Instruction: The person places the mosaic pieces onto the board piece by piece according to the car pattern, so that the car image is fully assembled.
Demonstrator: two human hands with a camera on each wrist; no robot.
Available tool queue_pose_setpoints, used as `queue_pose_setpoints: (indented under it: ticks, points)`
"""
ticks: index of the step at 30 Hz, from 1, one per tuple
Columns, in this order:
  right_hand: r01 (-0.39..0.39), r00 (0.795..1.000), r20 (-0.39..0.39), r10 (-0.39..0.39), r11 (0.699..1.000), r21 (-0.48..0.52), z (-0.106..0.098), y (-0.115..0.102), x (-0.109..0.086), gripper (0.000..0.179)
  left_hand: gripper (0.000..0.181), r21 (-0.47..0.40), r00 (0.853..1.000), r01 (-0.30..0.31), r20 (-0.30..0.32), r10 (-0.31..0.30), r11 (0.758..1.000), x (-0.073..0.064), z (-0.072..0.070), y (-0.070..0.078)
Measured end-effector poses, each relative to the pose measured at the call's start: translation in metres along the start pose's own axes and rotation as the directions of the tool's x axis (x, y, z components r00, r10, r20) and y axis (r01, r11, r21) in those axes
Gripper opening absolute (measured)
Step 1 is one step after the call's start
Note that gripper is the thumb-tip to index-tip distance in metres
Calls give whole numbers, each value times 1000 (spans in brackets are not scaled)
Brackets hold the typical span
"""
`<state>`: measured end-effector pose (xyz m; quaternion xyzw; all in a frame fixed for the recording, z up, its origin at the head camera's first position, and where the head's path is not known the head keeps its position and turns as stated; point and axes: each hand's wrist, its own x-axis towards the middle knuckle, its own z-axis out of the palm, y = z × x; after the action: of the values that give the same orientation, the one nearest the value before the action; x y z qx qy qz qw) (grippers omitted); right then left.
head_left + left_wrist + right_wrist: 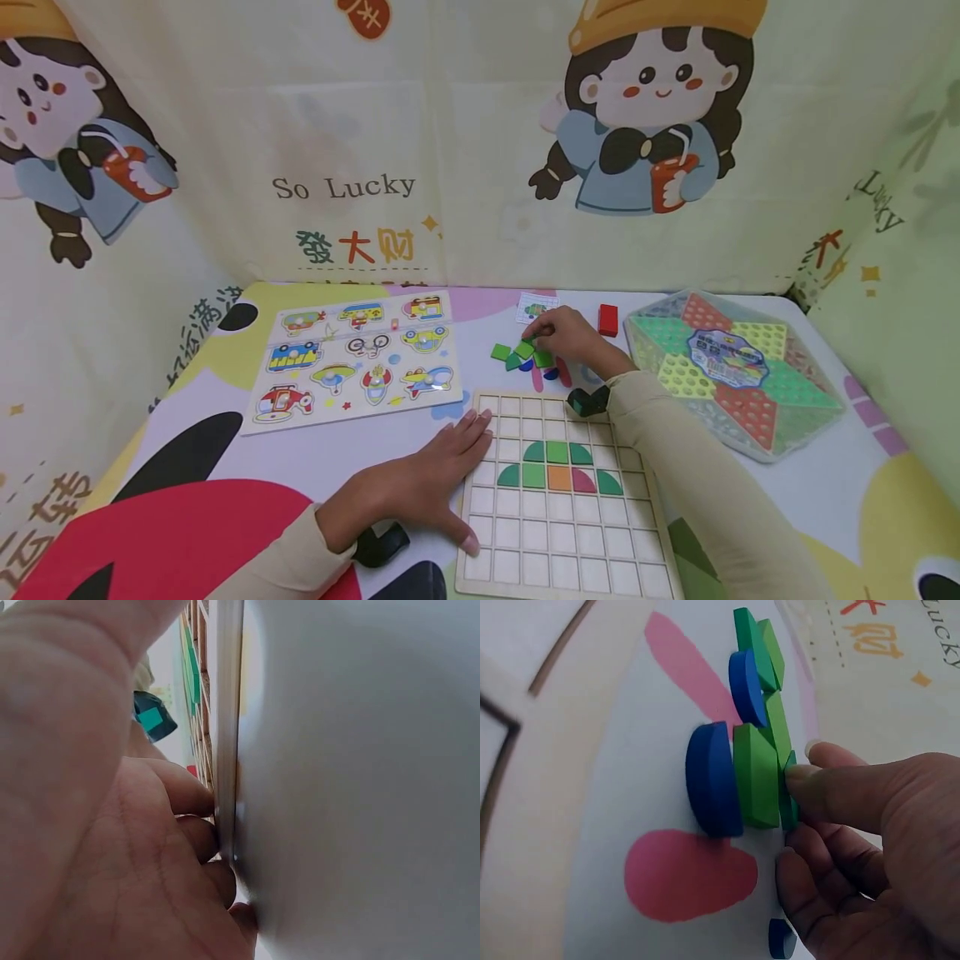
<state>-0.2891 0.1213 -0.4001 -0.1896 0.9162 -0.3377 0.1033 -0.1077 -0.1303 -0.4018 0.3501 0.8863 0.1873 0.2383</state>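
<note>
My left hand rests at the left edge of a wooden grid board, fingers straight and thumb spread. In the left wrist view its fingertips touch the board's side. Green pieces, an orange square and a red quarter-round piece lie in the board's cells. Beyond the board, my right hand is at a small pile of loose pieces. Between thumb and fingers it pinches a dark green piece, partly hidden. Light green blocks and blue curved blocks lie beside it.
A pattern card lies behind the pile, with a red block to its right. On the left is a vehicle picture puzzle board. A hexagonal box with coloured sections stands right of my right arm. A printed cloth hangs behind.
</note>
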Motion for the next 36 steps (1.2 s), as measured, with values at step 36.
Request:
queue_pose_setpoints:
  ticks: [36]
  points:
    - [7,999,36,-5,999,-52,1,-3,-12,23,125,-8,1000,9,9,-8,1000,1,0,-1]
